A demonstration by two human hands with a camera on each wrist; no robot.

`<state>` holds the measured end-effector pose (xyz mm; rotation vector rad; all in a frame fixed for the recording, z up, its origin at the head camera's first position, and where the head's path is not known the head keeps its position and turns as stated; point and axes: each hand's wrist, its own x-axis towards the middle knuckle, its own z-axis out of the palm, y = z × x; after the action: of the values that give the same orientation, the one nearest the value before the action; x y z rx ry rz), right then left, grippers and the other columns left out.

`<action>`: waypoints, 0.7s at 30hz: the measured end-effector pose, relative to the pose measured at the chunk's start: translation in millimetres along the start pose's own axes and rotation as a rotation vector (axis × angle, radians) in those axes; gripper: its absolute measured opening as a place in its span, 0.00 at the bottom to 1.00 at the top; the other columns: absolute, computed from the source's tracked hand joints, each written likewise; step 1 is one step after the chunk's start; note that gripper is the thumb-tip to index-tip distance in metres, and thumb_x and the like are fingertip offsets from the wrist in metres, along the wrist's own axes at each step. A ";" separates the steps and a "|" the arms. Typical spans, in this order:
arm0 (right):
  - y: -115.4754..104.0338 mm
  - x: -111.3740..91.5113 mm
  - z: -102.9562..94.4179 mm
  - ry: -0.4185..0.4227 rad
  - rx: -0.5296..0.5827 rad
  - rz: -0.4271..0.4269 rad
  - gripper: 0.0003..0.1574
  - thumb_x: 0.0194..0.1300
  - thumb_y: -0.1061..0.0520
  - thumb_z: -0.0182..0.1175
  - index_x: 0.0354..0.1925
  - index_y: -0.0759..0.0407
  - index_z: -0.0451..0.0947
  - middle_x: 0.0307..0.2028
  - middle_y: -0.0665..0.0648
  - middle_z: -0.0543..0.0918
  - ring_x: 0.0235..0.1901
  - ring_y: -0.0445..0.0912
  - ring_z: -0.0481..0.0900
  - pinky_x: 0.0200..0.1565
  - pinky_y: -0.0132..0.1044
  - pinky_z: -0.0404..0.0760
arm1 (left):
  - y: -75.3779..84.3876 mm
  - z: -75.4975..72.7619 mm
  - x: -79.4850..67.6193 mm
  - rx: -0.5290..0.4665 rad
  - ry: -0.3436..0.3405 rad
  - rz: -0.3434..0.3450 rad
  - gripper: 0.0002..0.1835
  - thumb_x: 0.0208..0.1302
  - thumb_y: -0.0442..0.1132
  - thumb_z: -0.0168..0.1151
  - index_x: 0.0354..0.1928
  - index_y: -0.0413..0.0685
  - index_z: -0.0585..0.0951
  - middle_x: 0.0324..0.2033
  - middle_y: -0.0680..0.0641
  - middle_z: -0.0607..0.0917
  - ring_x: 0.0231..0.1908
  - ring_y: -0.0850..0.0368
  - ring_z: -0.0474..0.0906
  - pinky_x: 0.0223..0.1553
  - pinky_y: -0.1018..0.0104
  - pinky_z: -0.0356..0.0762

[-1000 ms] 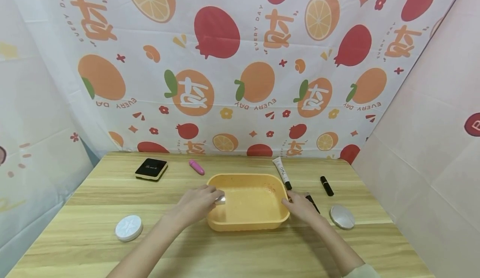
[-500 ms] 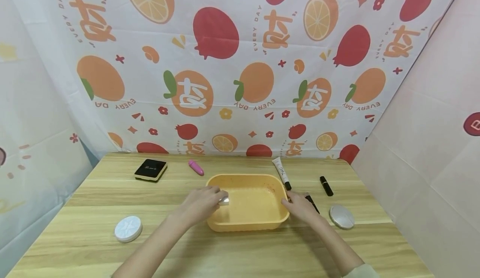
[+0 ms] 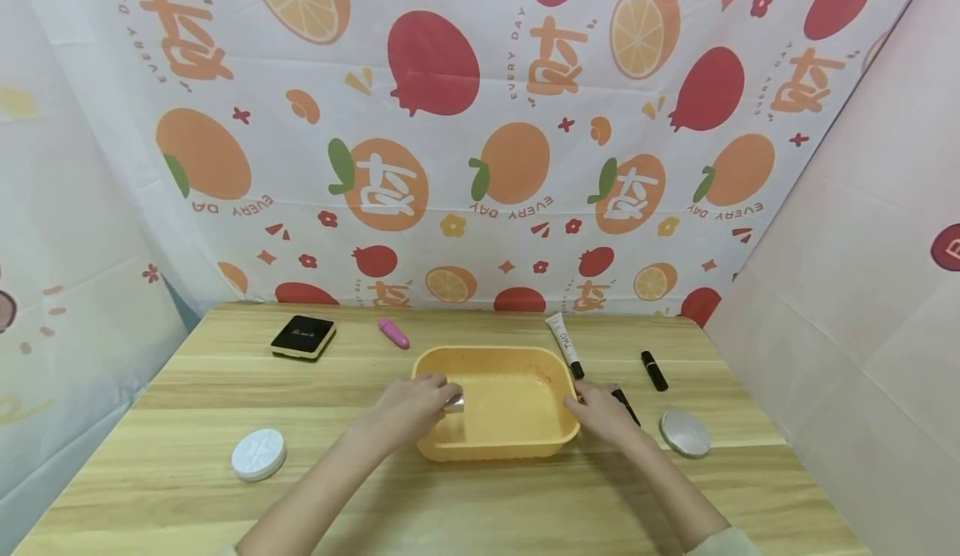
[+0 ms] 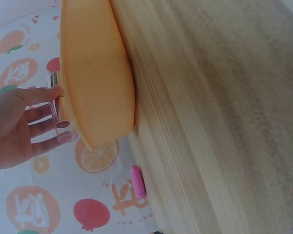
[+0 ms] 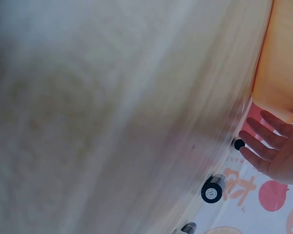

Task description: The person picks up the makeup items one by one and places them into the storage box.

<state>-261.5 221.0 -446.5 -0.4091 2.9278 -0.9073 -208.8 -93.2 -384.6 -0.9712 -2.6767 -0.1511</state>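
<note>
In the head view my left hand (image 3: 412, 410) is over the left rim of a yellow plastic basin (image 3: 498, 435). It grips a small clear cosmetic tube (image 4: 62, 124) with a silver end, between thumb and fingers in the left wrist view. The tube's silver end (image 3: 454, 403) shows inside the basin's outline in the head view. At the basin's right end is my right hand (image 3: 600, 413), thumb over the rim and fingers (image 5: 269, 139) reaching down along the outer wall in the right wrist view. Some reddish marks show on the basin's inner back wall.
A black compact (image 3: 303, 337) and pink tube (image 3: 393, 333) lie at back left, a round white case (image 3: 258, 454) at front left. Right of the basin are a white squeeze tube (image 3: 564, 343), a black-capped item (image 3: 625, 404), a black lipstick (image 3: 654, 371) and a round silver compact (image 3: 685, 433).
My left hand has moved slightly to the right, carrying the clear cosmetic tube further over the inside of the basin. My right hand stays at the right rim.
</note>
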 end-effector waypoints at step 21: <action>-1.2 1.1 0.2 0.005 0.020 0.023 0.21 0.64 0.53 0.51 0.52 0.60 0.74 0.36 0.52 0.80 0.32 0.41 0.77 0.31 0.38 0.77 | 7.1 1.4 7.5 0.008 -0.027 0.002 0.13 0.50 0.35 0.68 0.40 0.48 0.80 0.27 0.51 0.76 0.27 0.56 0.73 0.19 0.70 0.71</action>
<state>-262.3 219.7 -446.0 -0.3722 2.9190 -0.9347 -210.0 -82.9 -383.7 -0.9808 -2.6989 -0.1278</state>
